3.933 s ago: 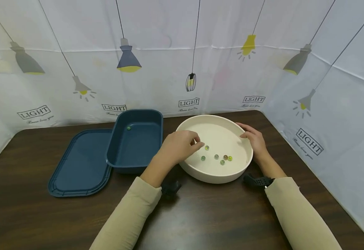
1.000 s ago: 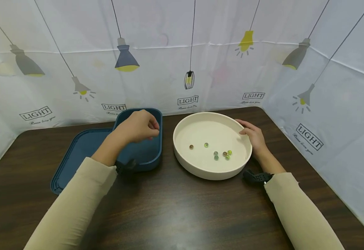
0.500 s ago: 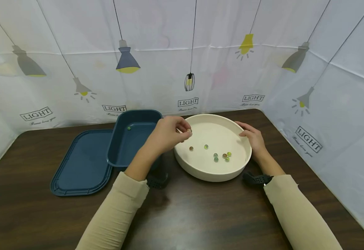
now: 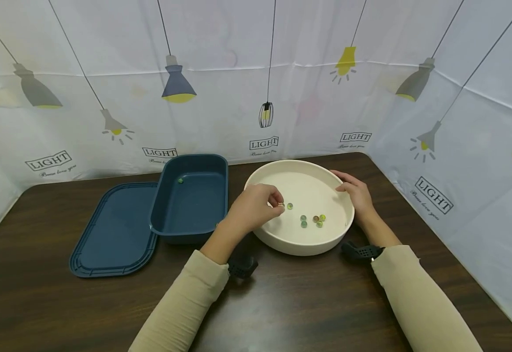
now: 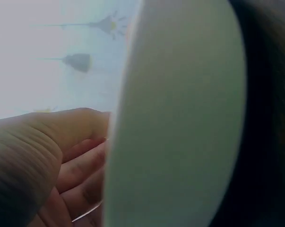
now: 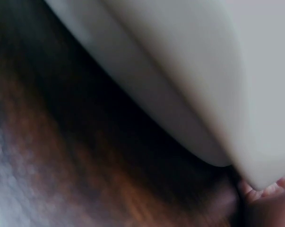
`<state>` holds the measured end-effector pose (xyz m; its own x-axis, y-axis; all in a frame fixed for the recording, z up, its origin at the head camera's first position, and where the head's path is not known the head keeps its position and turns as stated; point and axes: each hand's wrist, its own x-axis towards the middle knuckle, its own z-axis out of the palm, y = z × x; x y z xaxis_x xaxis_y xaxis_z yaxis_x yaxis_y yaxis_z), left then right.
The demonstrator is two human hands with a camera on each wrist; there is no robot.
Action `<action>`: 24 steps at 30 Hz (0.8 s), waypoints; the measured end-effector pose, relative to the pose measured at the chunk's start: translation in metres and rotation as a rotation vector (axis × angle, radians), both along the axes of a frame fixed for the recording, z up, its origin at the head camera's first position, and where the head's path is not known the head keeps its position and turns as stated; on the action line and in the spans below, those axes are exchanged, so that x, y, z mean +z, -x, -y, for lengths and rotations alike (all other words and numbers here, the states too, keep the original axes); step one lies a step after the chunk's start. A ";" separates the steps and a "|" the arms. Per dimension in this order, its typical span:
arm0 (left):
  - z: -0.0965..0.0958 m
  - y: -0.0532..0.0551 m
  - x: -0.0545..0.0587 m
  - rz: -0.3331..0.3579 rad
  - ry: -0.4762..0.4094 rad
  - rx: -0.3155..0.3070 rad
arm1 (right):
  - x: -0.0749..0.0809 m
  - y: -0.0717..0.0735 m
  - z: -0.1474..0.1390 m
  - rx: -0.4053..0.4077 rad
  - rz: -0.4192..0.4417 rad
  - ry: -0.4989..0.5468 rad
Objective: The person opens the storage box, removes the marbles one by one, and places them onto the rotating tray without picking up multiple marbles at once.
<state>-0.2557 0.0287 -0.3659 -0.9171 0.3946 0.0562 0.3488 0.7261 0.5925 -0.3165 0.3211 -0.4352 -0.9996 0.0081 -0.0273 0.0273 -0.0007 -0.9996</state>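
Note:
My left hand (image 4: 256, 208) reaches over the near-left rim of a round cream bowl (image 4: 278, 239). Its thumb and fingertips pinch a small glass marble (image 4: 282, 205), mostly covered by the fingers. Several other marbles lie on the bowl's floor, among them a green one (image 4: 303, 224) and a brown one (image 4: 316, 219); another marble (image 4: 290, 206) sits just right of the fingertips. My right hand (image 4: 359, 195) grips the bowl's right rim, thumb over the edge. In the left wrist view the bowl's wall (image 5: 175, 113) hides the left fingertips; the right wrist view shows mainly the bowl's outside (image 6: 180, 71).
Left of the bowl stands a deep blue rectangular box (image 4: 189, 234), a green marble (image 4: 180, 181) near its far end. A flat blue lid (image 4: 115, 230) lies beside it on the dark wooden table (image 4: 300, 303). A printed white cloth (image 4: 220, 112) hangs behind.
My left hand has moved from above the blue box rightward and down into the bowl. The brown marble near the bowl's left side no longer shows apart from the hand. The right hand stays put.

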 end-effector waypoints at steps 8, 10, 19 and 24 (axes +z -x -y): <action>-0.010 -0.001 -0.011 -0.032 0.169 -0.037 | 0.001 -0.001 0.000 -0.001 0.002 -0.002; -0.011 -0.001 -0.013 -0.035 0.180 -0.041 | 0.001 -0.001 0.000 -0.005 0.003 0.000; -0.012 -0.003 -0.016 -0.026 0.215 -0.039 | 0.001 -0.001 -0.001 0.003 0.006 0.020; -0.001 -0.009 0.004 -0.055 0.184 -0.028 | 0.001 0.000 0.000 -0.002 0.004 0.010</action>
<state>-0.2468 0.0294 -0.3616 -0.9030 0.4285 0.0304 0.3988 0.8099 0.4302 -0.3167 0.3212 -0.4347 -0.9995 0.0102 -0.0310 0.0309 -0.0107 -0.9995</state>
